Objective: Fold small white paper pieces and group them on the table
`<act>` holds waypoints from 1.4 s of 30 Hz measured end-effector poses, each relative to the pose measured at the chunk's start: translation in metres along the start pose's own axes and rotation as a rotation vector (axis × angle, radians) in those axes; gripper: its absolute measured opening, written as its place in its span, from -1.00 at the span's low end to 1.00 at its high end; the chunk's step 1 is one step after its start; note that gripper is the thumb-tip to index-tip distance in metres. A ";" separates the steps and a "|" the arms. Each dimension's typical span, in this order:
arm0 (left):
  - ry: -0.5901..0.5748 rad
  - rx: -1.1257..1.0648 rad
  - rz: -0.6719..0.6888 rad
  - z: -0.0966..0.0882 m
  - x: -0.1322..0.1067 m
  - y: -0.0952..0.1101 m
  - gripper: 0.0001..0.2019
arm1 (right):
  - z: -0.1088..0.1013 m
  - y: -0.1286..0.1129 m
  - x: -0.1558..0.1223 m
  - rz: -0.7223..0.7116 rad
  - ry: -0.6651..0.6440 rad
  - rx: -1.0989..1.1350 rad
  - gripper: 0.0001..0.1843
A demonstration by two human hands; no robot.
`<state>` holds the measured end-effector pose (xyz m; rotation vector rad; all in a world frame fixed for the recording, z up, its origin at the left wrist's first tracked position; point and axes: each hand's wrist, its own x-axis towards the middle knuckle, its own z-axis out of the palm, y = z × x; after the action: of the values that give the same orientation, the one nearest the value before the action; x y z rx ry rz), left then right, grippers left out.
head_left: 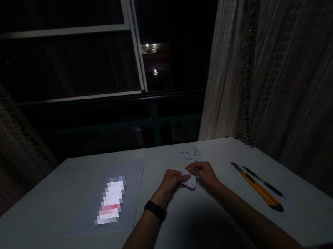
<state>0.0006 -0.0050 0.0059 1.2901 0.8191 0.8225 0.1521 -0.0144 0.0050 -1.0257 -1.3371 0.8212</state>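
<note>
A small piece of folded white paper (190, 183) is held between my two hands above the middle of the table. My left hand (173, 181), with a dark band on its wrist, pinches the paper's left side with the thumb on top. On the other side, the fingers of my right hand (202, 172) are closed on the paper's upper right edge. Just beyond the hands lie several small pale pieces with dark marks (191, 153); what they are I cannot make out.
A yellow utility knife (260, 189) and a dark pen (262, 180) lie on the white table (178, 240) at the right. Leftward, a blurred bright screen (111, 200) rests on a white sheet (83, 217). Curtains (221, 69) and a dark window stand behind.
</note>
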 end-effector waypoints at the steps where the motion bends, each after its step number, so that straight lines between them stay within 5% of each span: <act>1: 0.002 0.025 0.006 0.000 0.000 0.000 -0.65 | 0.000 0.000 0.000 -0.013 0.004 -0.041 -0.93; 9: 0.107 0.287 0.042 -0.001 0.000 0.003 -0.55 | 0.002 -0.001 -0.002 -0.105 -0.017 -0.244 -0.90; 18: 0.372 0.077 0.061 -0.003 0.008 -0.003 -0.60 | 0.003 -0.004 -0.001 0.072 -0.126 0.035 -0.57; 24: 0.294 0.033 0.127 0.000 0.008 -0.004 -0.63 | 0.004 0.010 0.001 0.106 -0.092 -0.061 -0.57; 30: 0.346 0.050 0.178 -0.002 0.010 0.001 -0.69 | -0.001 0.013 0.006 0.173 -0.109 -0.053 -0.57; 37: 0.451 0.298 0.211 -0.003 0.010 -0.003 -0.81 | -0.001 0.005 -0.001 0.202 -0.277 0.106 -0.41; 42: 0.406 0.387 0.232 0.005 0.006 -0.005 -0.80 | 0.005 0.002 -0.005 0.140 -0.211 0.049 -0.51</act>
<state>0.0083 -0.0029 0.0011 1.6051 1.2089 1.1746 0.1469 -0.0176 0.0015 -1.0239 -1.4263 1.0869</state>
